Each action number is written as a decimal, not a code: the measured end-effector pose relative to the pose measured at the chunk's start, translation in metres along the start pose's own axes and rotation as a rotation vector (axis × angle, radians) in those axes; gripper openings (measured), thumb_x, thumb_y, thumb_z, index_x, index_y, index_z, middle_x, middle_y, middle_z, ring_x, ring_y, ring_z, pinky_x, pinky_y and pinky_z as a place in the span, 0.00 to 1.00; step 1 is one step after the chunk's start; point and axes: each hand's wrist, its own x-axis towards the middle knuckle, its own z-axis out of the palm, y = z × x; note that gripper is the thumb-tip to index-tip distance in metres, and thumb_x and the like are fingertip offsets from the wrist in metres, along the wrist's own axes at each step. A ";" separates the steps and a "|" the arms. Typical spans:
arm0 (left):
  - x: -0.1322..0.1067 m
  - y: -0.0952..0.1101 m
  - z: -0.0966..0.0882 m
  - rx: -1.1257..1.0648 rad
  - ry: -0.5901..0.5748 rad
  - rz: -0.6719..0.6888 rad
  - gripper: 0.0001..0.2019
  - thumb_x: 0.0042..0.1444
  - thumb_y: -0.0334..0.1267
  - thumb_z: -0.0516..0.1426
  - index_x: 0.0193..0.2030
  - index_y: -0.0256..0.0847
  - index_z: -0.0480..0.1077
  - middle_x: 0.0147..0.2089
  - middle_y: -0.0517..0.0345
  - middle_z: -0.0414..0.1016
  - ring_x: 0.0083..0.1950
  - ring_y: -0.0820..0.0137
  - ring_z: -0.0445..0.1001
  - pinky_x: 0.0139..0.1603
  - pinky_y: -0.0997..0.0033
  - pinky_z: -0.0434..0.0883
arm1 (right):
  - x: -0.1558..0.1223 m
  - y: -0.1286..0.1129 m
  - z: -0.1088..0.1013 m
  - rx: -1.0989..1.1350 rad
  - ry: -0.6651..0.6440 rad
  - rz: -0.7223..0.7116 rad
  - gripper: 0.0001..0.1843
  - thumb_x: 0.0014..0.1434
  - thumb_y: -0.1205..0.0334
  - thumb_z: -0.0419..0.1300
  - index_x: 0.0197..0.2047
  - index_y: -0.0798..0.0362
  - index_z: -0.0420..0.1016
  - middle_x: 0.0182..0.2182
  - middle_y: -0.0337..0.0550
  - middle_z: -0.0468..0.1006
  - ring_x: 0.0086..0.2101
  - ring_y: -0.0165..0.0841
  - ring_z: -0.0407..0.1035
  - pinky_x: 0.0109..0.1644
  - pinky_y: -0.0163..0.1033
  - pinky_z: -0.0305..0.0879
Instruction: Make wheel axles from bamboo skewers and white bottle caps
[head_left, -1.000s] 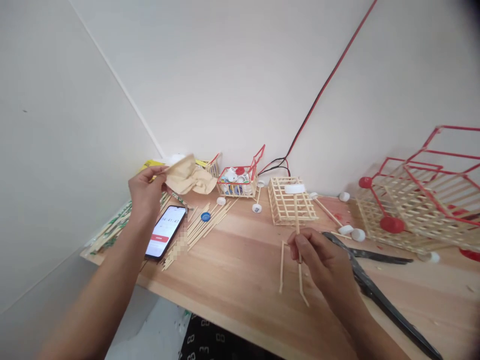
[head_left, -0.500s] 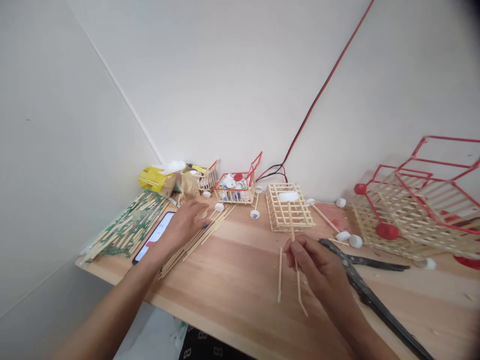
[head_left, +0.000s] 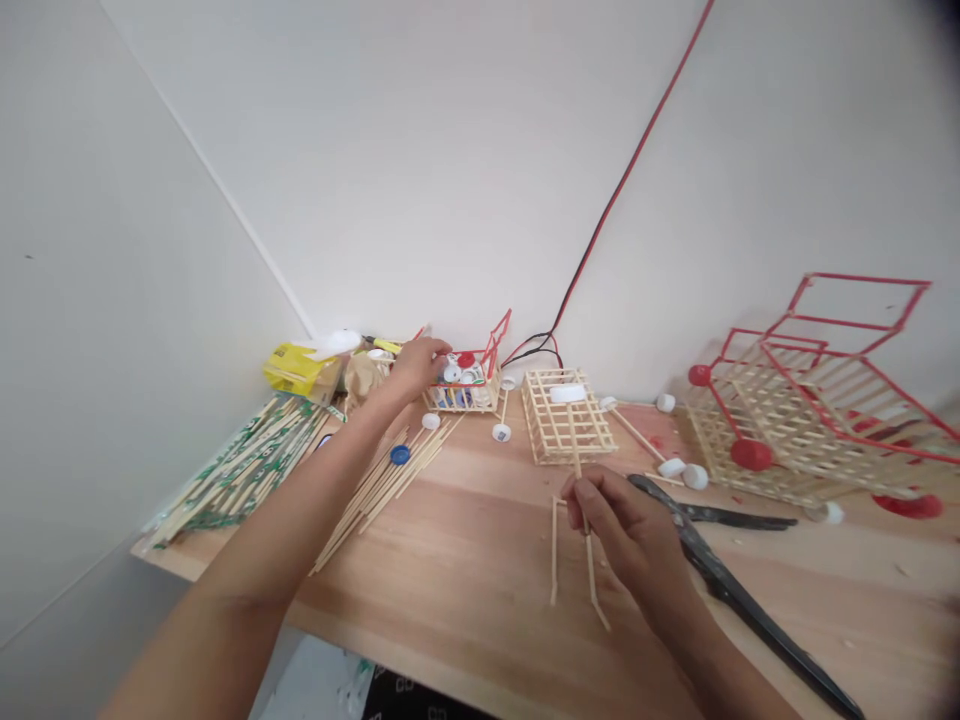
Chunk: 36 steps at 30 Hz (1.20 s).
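Note:
My right hand (head_left: 622,515) pinches a wooden stick (head_left: 576,440) upright, with a white bottle cap (head_left: 568,394) at its top end. Below the fingers is a bent stick piece, and a thin stick frame (head_left: 554,550) stands to its left. My left hand (head_left: 421,366) reaches to the back of the table, its fingers apart over a small stick basket (head_left: 480,400) filled with bottle caps. Whether the fingertips touch a cap I cannot tell. A blue bottle cap (head_left: 399,455) lies on loose sticks (head_left: 382,490) near my left forearm.
Behind my right hand sits a stick crate (head_left: 551,440). Black-handled cutters (head_left: 727,580) lie to the right, before a larger red-trimmed stick cart (head_left: 795,400). Capped sticks (head_left: 637,440) are between them. Packed sticks (head_left: 232,470) and a yellow packet (head_left: 296,370) occupy the left.
My left hand has moved from over the loose sticks back and right to the basket of caps, leaving the blue cap uncovered on the sticks. My right hand keeps its grip.

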 end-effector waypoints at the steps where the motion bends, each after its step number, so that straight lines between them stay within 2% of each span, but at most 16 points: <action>1: 0.006 0.000 0.003 0.018 -0.022 0.009 0.15 0.53 0.30 0.55 0.46 0.38 0.76 0.46 0.51 0.78 0.45 0.64 0.74 0.51 0.67 0.68 | 0.000 0.000 0.000 0.004 -0.003 0.002 0.15 0.65 0.54 0.50 0.30 0.51 0.68 0.22 0.35 0.67 0.25 0.27 0.63 0.30 0.32 0.58; 6: 0.019 0.000 0.009 0.086 -0.090 0.014 0.14 0.46 0.27 0.58 0.41 0.36 0.76 0.39 0.52 0.79 0.41 0.64 0.74 0.43 0.68 0.68 | 0.000 -0.001 -0.002 0.009 -0.009 -0.002 0.16 0.65 0.54 0.49 0.29 0.51 0.68 0.22 0.36 0.67 0.25 0.28 0.64 0.29 0.33 0.58; 10: 0.019 0.000 0.012 0.110 -0.093 0.022 0.14 0.47 0.29 0.57 0.43 0.37 0.73 0.39 0.53 0.78 0.40 0.66 0.74 0.38 0.71 0.67 | 0.001 -0.001 -0.002 0.008 -0.004 0.000 0.16 0.65 0.53 0.49 0.30 0.51 0.68 0.22 0.36 0.68 0.25 0.29 0.64 0.30 0.33 0.59; 14: 0.019 0.002 0.016 0.130 -0.086 0.074 0.14 0.51 0.29 0.54 0.45 0.38 0.72 0.42 0.52 0.77 0.42 0.65 0.73 0.40 0.69 0.66 | 0.003 -0.001 -0.002 -0.019 -0.005 0.009 0.16 0.65 0.53 0.49 0.30 0.52 0.69 0.21 0.36 0.68 0.24 0.28 0.64 0.29 0.33 0.58; 20: 0.024 0.004 0.015 0.150 -0.090 0.126 0.10 0.49 0.29 0.54 0.38 0.37 0.73 0.37 0.51 0.76 0.41 0.63 0.73 0.39 0.69 0.64 | 0.005 0.001 0.001 -0.046 -0.022 0.002 0.15 0.64 0.54 0.50 0.31 0.52 0.70 0.22 0.36 0.70 0.25 0.28 0.65 0.29 0.33 0.59; 24: 0.028 0.001 0.013 0.157 -0.123 0.135 0.12 0.46 0.28 0.55 0.39 0.37 0.73 0.38 0.52 0.77 0.40 0.65 0.73 0.38 0.71 0.64 | 0.005 0.005 0.002 -0.089 -0.011 -0.018 0.14 0.64 0.55 0.51 0.31 0.52 0.71 0.24 0.38 0.73 0.27 0.29 0.67 0.32 0.33 0.60; 30: 0.032 0.004 0.010 0.166 -0.183 0.111 0.09 0.48 0.30 0.55 0.36 0.37 0.75 0.37 0.52 0.78 0.38 0.66 0.74 0.36 0.72 0.65 | 0.006 0.007 0.002 -0.139 0.004 -0.065 0.12 0.63 0.56 0.53 0.33 0.52 0.72 0.28 0.40 0.75 0.29 0.30 0.68 0.32 0.34 0.61; 36: 0.033 0.010 0.007 0.165 -0.244 0.153 0.14 0.48 0.27 0.54 0.41 0.38 0.75 0.41 0.53 0.79 0.43 0.66 0.75 0.42 0.73 0.66 | 0.008 0.004 0.003 -0.135 -0.024 -0.066 0.13 0.63 0.55 0.53 0.31 0.51 0.72 0.28 0.40 0.74 0.29 0.30 0.66 0.32 0.34 0.60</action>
